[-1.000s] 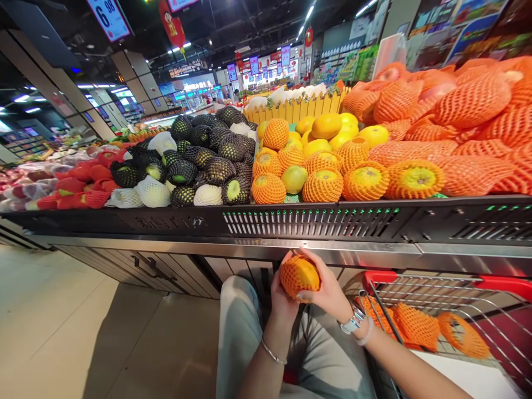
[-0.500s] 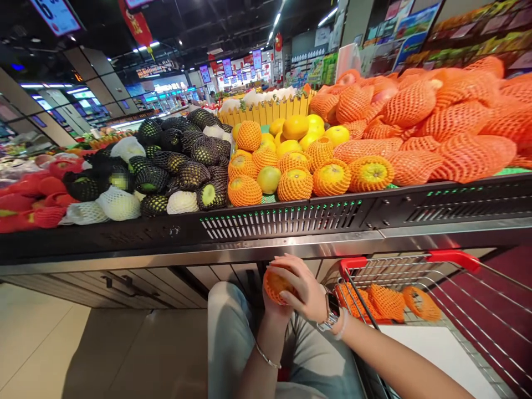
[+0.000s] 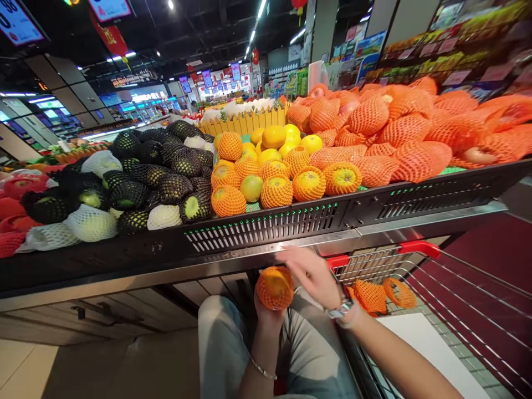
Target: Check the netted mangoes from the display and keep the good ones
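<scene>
My left hand (image 3: 269,316) holds an orange (image 3: 275,288) in an orange foam net from below, over my lap. My right hand (image 3: 312,274) is just to the right of this orange, slightly blurred, its fingers stretched out and nothing in them. Ahead, on the display stand, lie several more oranges (image 3: 276,192), most of them in foam nets, a few bare.
A shopping cart (image 3: 419,249) at my right holds netted fruit (image 3: 369,295) and a white flat sheet (image 3: 432,354). The stand's metal edge (image 3: 233,260) runs in front of my knees. Dark-netted fruit (image 3: 174,188) lies left, red-netted fruit (image 3: 419,158) right.
My right hand has come off the orange and shifted right, uncovering its top. The orange stays in my left hand. The view has turned slightly to the right.
</scene>
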The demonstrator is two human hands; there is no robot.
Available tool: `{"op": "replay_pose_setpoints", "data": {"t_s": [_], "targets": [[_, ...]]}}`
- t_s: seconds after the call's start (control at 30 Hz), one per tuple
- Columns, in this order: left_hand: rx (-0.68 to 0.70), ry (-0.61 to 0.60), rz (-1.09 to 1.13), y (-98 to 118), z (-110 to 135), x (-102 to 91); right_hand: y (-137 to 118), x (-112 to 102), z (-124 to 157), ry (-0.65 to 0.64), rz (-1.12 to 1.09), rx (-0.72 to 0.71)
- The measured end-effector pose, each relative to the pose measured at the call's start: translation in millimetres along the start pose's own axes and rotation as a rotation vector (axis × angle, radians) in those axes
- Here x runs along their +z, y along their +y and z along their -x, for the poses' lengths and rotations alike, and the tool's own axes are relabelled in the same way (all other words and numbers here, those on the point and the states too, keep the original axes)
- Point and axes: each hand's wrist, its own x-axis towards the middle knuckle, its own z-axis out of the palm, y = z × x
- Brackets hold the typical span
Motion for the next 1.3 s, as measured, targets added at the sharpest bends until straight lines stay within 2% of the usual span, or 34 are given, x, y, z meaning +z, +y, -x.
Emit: {"op": "replay_pose_setpoints", "data": {"t_s": [0.07,0.13,0.17,0.2,0.27,0.37,0.43,0.47,0.53,0.67,0.77,0.87,0.93,1.03,1.1,1.17,1.23,1.3], "targets": [[-0.013,0.035,0.024,7,-4,3.6,7,-43,-28,0.265,-0.026,0.066],[-0.019,0.089,0.07,14,-11,2.1,22,-84,-68,0.589,-0.034,0.042],[-0.02,0.105,0.09,18,-15,-0.8,33,-101,-90,0.621,-0.049,0.01],[-0.019,0.106,0.104,20,-20,-4.9,47,-115,-114,0.539,-0.053,-0.004],[-0.025,0.073,0.121,24,-28,-15.9,79,-131,-159,0.248,0.064,0.094],[-0.068,-0.051,0.152,25,-37,-33.1,123,-133,-207,-0.232,0.544,0.452],[-0.105,-0.15,0.179,25,-40,-40.3,145,-126,-223,-0.398,0.688,0.584],[-0.116,-0.178,0.193,25,-41,-41.8,153,-123,-227,-0.438,0.722,0.616],[-0.116,-0.166,0.227,25,-42,-40.7,168,-120,-232,-0.475,0.762,0.639],[-0.132,0.019,0.253,29,-40,-28.5,184,-123,-236,-0.527,0.81,0.653],[-0.149,0.093,0.239,31,-36,-17.7,182,-125,-233,-0.494,0.834,0.64],[-0.165,0.097,0.235,30,-30,-8.9,171,-125,-226,-0.424,0.858,0.619],[-0.176,0.095,0.237,28,-26,-5.3,160,-127,-220,-0.295,0.866,0.547],[-0.194,0.087,0.235,27,-22,-4.5,144,-140,-212,0.033,0.892,0.463],[-0.195,0.065,0.232,28,-22,-7.5,138,-156,-204,0.239,0.932,0.512],[-0.179,0.04,0.237,28,-25,-12.6,137,-175,-193,0.336,0.99,0.612],[-0.165,0.007,0.252,29,-29,-18.6,143,-191,-178,0.259,1.05,0.708],[-0.159,-0.031,0.265,28,-32,-23.3,151,-200,-164,0.101,1.083,0.74]]}}
